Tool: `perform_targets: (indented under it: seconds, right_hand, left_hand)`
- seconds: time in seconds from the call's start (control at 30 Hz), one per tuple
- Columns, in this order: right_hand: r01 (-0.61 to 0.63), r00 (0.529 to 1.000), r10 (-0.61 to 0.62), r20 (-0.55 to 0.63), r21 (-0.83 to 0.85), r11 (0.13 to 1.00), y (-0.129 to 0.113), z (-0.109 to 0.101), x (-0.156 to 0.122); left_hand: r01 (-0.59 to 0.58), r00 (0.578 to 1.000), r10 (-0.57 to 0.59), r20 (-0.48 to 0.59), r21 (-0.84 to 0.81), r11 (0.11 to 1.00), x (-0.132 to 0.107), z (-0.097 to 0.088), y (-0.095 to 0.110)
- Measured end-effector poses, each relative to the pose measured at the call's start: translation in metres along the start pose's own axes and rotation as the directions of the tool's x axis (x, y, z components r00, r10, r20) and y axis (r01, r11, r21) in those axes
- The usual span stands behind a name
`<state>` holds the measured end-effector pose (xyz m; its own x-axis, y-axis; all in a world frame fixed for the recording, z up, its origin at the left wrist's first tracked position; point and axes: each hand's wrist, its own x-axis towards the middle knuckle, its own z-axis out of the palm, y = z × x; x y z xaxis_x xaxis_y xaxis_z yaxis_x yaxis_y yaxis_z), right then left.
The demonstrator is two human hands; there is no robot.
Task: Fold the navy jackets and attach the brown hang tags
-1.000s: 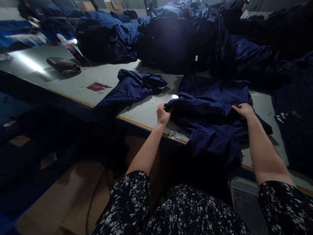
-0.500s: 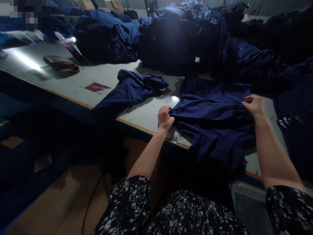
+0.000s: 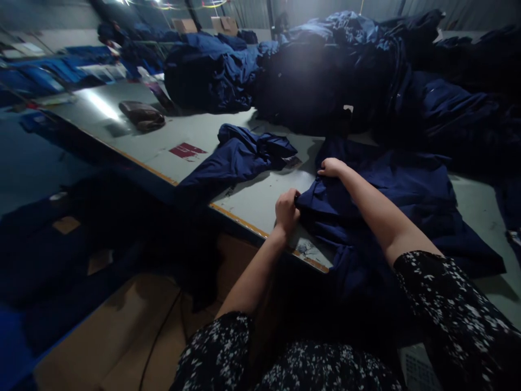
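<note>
A navy garment (image 3: 411, 184) lies across the near side of a pale worktable (image 3: 142, 146), worked by a person in a floral top whose left hand (image 3: 287, 210), just inside the worktable's near edge, pinches a corner of the cloth between bent fingers. The right hand (image 3: 331, 167), farther in over the worktable, has its fingers curled down on the fabric; whether they grip a fold or merely press it cannot be told. The likeliest trouble is slippage: part of the garment droops over the worktable's near edge, and its weight could drag the rest out of line if the left hand's pinch loosened. The right forearm, stretched low over the cloth, might rumple it, and dim light on dark fabric could hide a crease. A second navy piece (image 3: 244, 157), also trailing over the worktable's near edge, might slide off if brushed. The garment itself looks thin and smooth, with a faint sheen; long folds gather toward the left hand, while the part toward the worktable's right end is flatter, ending in a pointed flap. Dark cloth heaps (image 3: 309, 81) line the worktable's far side.
</note>
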<state>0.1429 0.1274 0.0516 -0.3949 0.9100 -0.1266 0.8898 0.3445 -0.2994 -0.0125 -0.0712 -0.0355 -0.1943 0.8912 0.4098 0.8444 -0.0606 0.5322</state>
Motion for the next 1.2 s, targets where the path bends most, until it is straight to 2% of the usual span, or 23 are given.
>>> perform_targets:
  seconds: [0.07,0.17,0.23,0.33,0.43,0.53,0.67,0.77,0.87,1.0,1.1,1.17,1.2]
  right_hand:
    - [-0.012,1.0,0.014,-0.015,0.097,0.995,0.0,-0.002,0.008]
    - [-0.095,0.994,0.108,-0.025,0.31,0.946,0.014,-0.005,0.013]
    - [-0.122,0.99,0.14,-0.017,0.405,0.906,0.024,-0.007,0.014]
    - [-0.1,0.994,0.107,0.008,0.424,0.9,0.029,-0.008,0.018]
    - [-0.002,1.0,0.003,-0.001,0.491,0.871,0.021,-0.005,0.027]
    - [0.077,0.996,-0.045,-0.072,0.566,0.821,0.009,0.008,0.034]
    - [0.061,0.988,0.021,-0.155,0.505,0.861,0.0,0.029,0.03]
    - [0.1,0.973,0.014,-0.229,0.477,0.873,0.008,0.025,0.017]
    - [0.129,0.961,0.012,-0.276,0.487,0.864,0.037,-0.007,-0.006]
    - [0.041,0.962,0.137,-0.237,0.619,0.784,0.111,-0.064,-0.068]
    - [-0.045,0.905,0.315,-0.287,0.671,0.74,0.18,-0.09,-0.136]
    - [-0.156,0.854,0.437,-0.284,0.66,0.735,0.22,-0.093,-0.182]
    - [-0.23,0.827,0.494,-0.268,0.64,0.733,0.236,-0.091,-0.201]
  left_hand:
    - [0.086,0.996,-0.086,0.0,0.02,0.996,0.0,0.001,-0.002]
    - [0.214,0.976,-0.215,0.019,0.063,0.975,-0.001,0.002,-0.004]
    - [0.229,0.973,-0.229,-0.008,0.075,0.971,-0.001,0.002,-0.002]
    - [0.118,0.991,-0.114,-0.076,0.053,0.992,-0.004,-0.001,0.004]
    - [0.022,0.999,-0.021,-0.039,0.014,1.0,-0.006,-0.005,0.009]
    - [0.099,0.995,-0.098,-0.033,0.021,0.995,-0.007,-0.008,0.009]
    - [0.242,0.969,-0.235,-0.072,0.109,0.964,-0.004,-0.005,0.004]
    - [0.273,0.96,-0.262,-0.096,0.122,0.954,0.0,-0.001,0.0]
    - [0.265,0.96,-0.255,-0.118,0.079,0.961,0.004,0.003,-0.004]
    - [0.263,0.958,-0.262,-0.115,-0.006,0.965,0.007,0.005,-0.01]
    - [0.304,0.948,-0.316,-0.033,-0.197,0.932,0.01,-0.001,-0.02]
    - [0.337,0.931,-0.364,0.001,-0.384,0.86,0.018,-0.009,-0.027]
    - [0.324,0.927,-0.374,-0.024,-0.45,0.832,0.025,-0.014,-0.028]
